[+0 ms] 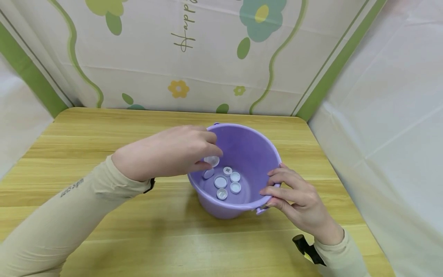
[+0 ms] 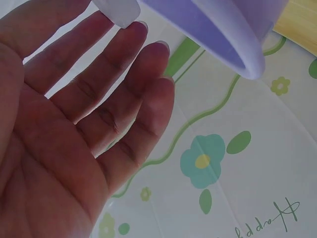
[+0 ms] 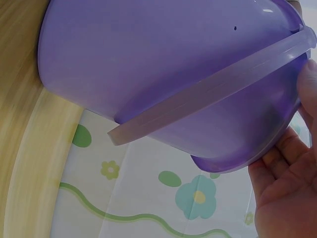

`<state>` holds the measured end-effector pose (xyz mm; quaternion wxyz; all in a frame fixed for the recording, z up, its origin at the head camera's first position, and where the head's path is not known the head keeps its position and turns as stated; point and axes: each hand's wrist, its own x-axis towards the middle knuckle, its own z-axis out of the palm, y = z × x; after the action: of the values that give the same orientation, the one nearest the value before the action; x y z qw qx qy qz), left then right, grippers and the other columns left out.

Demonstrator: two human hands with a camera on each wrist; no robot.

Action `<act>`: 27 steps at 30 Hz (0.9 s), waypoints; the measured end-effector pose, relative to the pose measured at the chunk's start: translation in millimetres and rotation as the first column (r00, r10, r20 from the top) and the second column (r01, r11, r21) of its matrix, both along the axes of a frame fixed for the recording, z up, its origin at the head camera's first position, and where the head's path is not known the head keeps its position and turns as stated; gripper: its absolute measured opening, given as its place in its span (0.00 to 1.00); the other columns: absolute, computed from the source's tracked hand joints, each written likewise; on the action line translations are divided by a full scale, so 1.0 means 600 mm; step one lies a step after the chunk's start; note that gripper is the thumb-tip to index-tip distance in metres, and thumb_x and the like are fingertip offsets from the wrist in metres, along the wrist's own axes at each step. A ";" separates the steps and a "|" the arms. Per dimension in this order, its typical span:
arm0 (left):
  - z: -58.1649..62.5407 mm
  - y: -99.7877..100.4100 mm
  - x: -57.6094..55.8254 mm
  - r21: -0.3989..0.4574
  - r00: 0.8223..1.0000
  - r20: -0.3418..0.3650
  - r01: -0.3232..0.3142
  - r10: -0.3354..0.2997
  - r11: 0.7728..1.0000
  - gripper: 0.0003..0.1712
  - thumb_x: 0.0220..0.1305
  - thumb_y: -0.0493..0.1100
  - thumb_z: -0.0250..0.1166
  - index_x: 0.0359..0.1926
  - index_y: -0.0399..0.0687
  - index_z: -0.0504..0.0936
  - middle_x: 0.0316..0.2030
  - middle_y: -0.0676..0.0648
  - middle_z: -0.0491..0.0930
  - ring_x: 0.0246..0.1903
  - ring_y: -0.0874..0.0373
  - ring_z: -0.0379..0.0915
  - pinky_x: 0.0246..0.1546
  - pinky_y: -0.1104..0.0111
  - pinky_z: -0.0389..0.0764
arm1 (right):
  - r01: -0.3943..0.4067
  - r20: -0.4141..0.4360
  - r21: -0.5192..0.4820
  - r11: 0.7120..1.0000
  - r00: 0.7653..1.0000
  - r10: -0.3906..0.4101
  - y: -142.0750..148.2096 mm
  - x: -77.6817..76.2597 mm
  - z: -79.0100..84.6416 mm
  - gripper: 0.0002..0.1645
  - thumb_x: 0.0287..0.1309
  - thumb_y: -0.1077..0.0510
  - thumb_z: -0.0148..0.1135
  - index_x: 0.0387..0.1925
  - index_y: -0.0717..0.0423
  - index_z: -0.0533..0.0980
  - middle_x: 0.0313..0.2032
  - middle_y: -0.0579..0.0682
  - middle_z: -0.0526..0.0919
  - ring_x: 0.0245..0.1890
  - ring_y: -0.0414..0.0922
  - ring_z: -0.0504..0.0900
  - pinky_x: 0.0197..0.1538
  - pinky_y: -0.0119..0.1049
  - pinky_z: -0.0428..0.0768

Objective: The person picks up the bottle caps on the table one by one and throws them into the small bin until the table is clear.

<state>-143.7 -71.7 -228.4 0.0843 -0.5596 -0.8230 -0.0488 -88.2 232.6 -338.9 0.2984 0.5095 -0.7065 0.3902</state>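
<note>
A purple bucket [image 1: 247,152] stands on the wooden table, its mouth tilted toward me in the head view. My left hand [image 1: 169,152] reaches over its left rim and pinches a whitish, partly see-through round cap [image 1: 212,161] between thumb and fingers. Part of that cap [image 2: 120,11] shows at the top of the left wrist view; the other fingers are spread apart. Several small white round caps [image 1: 220,182] lie on the bucket's bottom. My right hand [image 1: 301,200] grips the right rim, fingers inside and thumb outside. Against the bucket's outer side hangs its purple handle [image 3: 198,96].
The wooden table [image 1: 117,215] reaches around the bucket on all sides. Behind it hangs a white cloth [image 1: 138,54] with flowers and green lines. A plain white sheet [image 1: 387,115] bounds the right side, and another [image 1: 20,119] the left.
</note>
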 end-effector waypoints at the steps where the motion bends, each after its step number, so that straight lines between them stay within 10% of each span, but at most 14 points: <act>1: 0.000 0.000 0.000 -0.001 1.000 -0.002 -0.001 0.001 1.000 0.11 0.55 0.42 0.76 0.40 0.49 0.85 0.31 0.53 0.75 0.32 0.57 0.72 0.35 0.66 0.78 | 0.000 0.001 -0.001 1.000 1.000 0.000 0.000 0.000 0.000 0.13 0.64 0.55 0.63 0.37 0.62 0.85 0.36 0.58 0.81 0.51 0.50 0.77 0.69 0.48 0.63; 27: 0.019 -0.046 -0.009 0.088 0.996 0.011 -0.091 0.091 0.992 0.11 0.61 0.43 0.72 0.45 0.49 0.86 0.37 0.51 0.80 0.38 0.56 0.76 0.42 0.60 0.78 | 0.012 0.004 0.012 1.000 1.000 -0.012 0.001 0.001 0.004 0.13 0.65 0.54 0.63 0.37 0.62 0.85 0.37 0.57 0.81 0.51 0.50 0.77 0.69 0.49 0.63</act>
<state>-149.0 -99.4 -217.0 0.1083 -0.5171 -0.8450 -0.0830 -87.5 232.9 -336.7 0.2960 0.5064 -0.7125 0.3851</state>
